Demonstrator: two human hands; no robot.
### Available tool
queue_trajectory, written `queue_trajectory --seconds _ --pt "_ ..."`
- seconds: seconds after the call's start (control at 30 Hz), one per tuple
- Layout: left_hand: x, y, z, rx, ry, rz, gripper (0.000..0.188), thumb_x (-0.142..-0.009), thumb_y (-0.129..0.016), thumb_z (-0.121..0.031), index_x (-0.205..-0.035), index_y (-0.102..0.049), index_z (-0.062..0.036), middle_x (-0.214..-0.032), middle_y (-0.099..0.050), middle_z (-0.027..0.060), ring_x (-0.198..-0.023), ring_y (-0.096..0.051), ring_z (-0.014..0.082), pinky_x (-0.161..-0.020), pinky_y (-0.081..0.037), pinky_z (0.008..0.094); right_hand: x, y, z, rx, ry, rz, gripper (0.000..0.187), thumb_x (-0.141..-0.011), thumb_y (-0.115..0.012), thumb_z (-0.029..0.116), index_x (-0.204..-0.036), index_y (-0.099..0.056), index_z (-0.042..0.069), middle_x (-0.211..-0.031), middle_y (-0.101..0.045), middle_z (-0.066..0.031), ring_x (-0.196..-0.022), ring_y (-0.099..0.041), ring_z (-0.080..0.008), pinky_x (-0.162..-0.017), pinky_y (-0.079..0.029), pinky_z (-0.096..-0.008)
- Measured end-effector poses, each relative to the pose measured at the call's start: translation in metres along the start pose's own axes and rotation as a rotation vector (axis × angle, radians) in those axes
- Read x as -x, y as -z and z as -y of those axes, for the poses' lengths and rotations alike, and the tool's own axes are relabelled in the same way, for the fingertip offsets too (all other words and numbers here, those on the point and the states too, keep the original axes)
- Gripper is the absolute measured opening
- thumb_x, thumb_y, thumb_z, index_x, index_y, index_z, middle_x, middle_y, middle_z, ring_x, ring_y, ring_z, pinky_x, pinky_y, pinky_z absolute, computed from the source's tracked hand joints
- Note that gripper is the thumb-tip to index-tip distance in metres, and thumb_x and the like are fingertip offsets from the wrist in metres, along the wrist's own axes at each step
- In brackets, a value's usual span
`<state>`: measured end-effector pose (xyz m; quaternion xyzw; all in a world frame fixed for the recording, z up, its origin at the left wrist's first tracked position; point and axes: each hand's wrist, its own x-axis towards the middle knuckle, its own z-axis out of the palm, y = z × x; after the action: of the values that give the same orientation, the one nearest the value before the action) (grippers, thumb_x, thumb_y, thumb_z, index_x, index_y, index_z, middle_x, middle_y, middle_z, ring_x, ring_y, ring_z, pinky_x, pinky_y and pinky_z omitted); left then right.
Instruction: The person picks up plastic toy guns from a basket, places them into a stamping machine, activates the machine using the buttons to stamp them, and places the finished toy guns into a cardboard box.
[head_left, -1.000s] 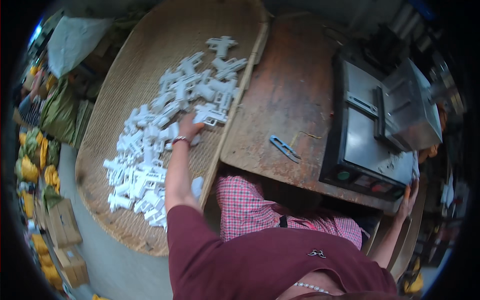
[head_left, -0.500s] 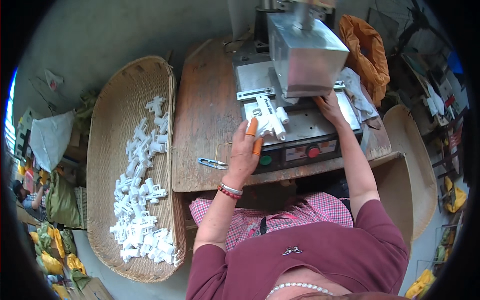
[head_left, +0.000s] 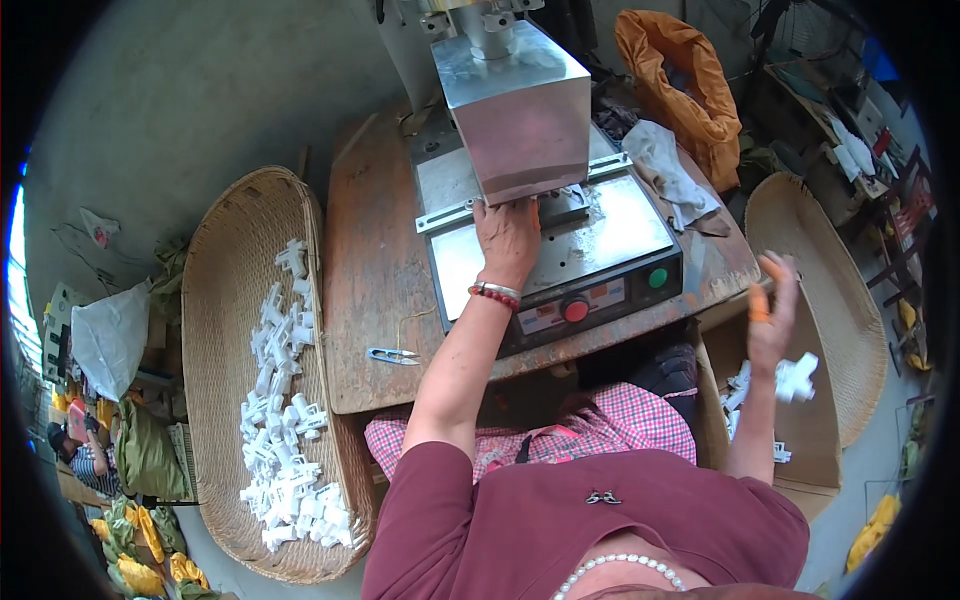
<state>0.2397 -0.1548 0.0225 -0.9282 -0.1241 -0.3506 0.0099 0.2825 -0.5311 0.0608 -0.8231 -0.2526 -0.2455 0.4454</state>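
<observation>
My left hand (head_left: 510,240) reaches under the shiny metal block (head_left: 530,120) of a bench press. Its fingertips are hidden beneath the block, so what they hold cannot be seen. A dark fixture (head_left: 568,207) shows just beside them on the steel bed (head_left: 610,235). My right hand (head_left: 773,320), with orange finger covers, is over the cardboard box (head_left: 800,440) at the right, fingers apart and holding nothing. Below it a slightly blurred white toy pistol (head_left: 797,378) is apart from the hand. More white plastic pieces (head_left: 737,385) lie in the box.
A long wicker basket (head_left: 215,300) with many white toy pistols (head_left: 285,430) stands at the left. Blue thread snips (head_left: 392,356) lie on the worn wooden table (head_left: 365,270). The press front has red (head_left: 574,309) and green buttons (head_left: 657,277). An orange sack (head_left: 690,90) stands behind a white cloth (head_left: 670,170).
My left hand has moved from a toy pistol at the bed's front left to under the block. The right hand has left the block for the box and let go of a toy pistol.
</observation>
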Motion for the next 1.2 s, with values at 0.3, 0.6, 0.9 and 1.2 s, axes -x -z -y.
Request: queue_trajectory --seconds 0.3,0.6,0.9,1.2 --pt "0.131 0.087 0.052 0.290 -0.060 0.288 0.078 -0.074 -0.073 -0.036 -0.140 -0.038 -0.0160 -0.143 -0.035 0.0189 -0.131 -0.031 0.0422 -0.103 -0.034 0.0491 0.002 -0.129 -0.102 -0.323 -0.244 0.485 0.083 -0.075 -0.077 0.027 -0.140 -0.033 -0.001 -0.126 -0.051 -0.0146 -0.117 -0.047 -0.0238 -0.103 -0.033 -0.0333" --pt "0.201 0.132 0.295 0.107 0.568 -0.269 0.031 -0.069 -0.049 0.010 -0.093 -0.065 -0.0024 -0.093 -0.064 0.0154 -0.093 -0.058 0.0334 -0.081 -0.047 0.0389 0.001 -0.106 -0.130 -0.316 -0.453 0.526 0.073 -0.085 -0.067 0.032 -0.140 -0.034 -0.002 -0.139 -0.040 -0.0122 -0.128 -0.037 -0.0222 -0.108 -0.024 -0.0331" --pt "0.177 0.032 0.500 -0.222 0.754 0.356 0.050 -0.087 -0.058 -0.036 -0.132 -0.048 -0.0158 -0.146 -0.033 0.0146 -0.136 -0.026 0.0366 -0.105 -0.029 0.0534 -0.016 -0.104 -0.095 -0.693 -0.633 0.587 0.065 -0.091 -0.055 0.046 -0.139 -0.037 0.005 -0.139 -0.042 -0.0082 -0.131 -0.035 -0.0190 -0.109 -0.023 -0.0360" --pt "0.263 0.014 0.487 -0.093 0.772 0.496 0.077 -0.072 -0.070 -0.041 -0.139 -0.038 -0.0202 -0.135 -0.047 0.0138 -0.138 -0.019 0.0423 -0.098 -0.032 0.0634 -0.013 -0.105 -0.111 -0.635 -0.675 0.511 0.072 -0.090 -0.056 0.048 -0.140 -0.034 0.001 -0.145 -0.035 -0.0090 -0.135 -0.028 -0.0198 -0.112 -0.016 -0.0348"
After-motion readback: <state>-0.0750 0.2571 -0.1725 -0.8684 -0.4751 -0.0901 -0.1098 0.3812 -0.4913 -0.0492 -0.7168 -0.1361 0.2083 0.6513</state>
